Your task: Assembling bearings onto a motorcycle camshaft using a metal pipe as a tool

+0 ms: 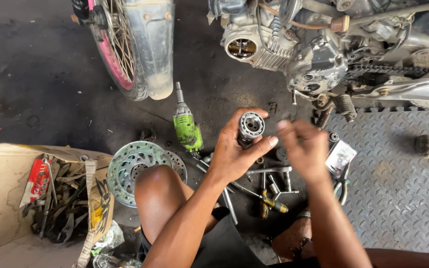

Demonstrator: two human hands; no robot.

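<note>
the left hand (234, 154) is wrapped around a short metal cylinder (250, 128), a bearing-like part, held near the middle of the scene above the scattered tools (269, 186). its long axis runs roughly upright, tipped a little toward the far side, with the open round end facing up at the camera. the right hand (304, 149) sits just beside it on the right, fingers loosely curled; it is blurred, so whether it pinches something small cannot be told. a green power driver (187, 126) lies to the left.
</note>
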